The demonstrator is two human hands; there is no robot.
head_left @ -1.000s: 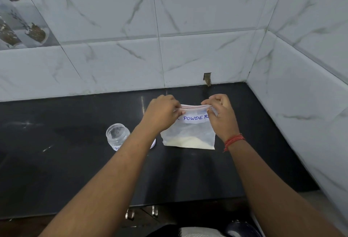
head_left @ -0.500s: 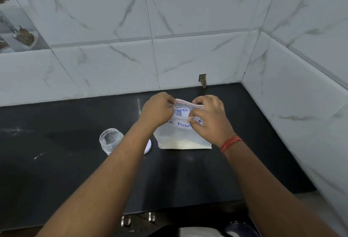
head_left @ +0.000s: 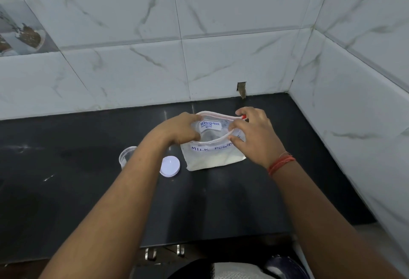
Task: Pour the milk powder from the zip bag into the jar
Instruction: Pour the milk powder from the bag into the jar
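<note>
Clear zip bag [head_left: 212,157] now gapes wider between left hand [head_left: 177,130] and right hand [head_left: 254,134].

Writing on the bag
The bag [head_left: 212,157] reads "MILK POWD" by hand; its far wall shows "ZIPOUCH", mirrored, on a printed label [head_left: 210,125]

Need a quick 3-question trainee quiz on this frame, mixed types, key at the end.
1. True or false: the zip bag is sealed shut.
2. What lies between the jar and the bag? A) spoon B) white lid C) cup
3. Fill in: the left hand and right hand each grip the bag's ____.

Key: 1 false, its mouth is pulled open. 2 B. 3 mouth.
</note>
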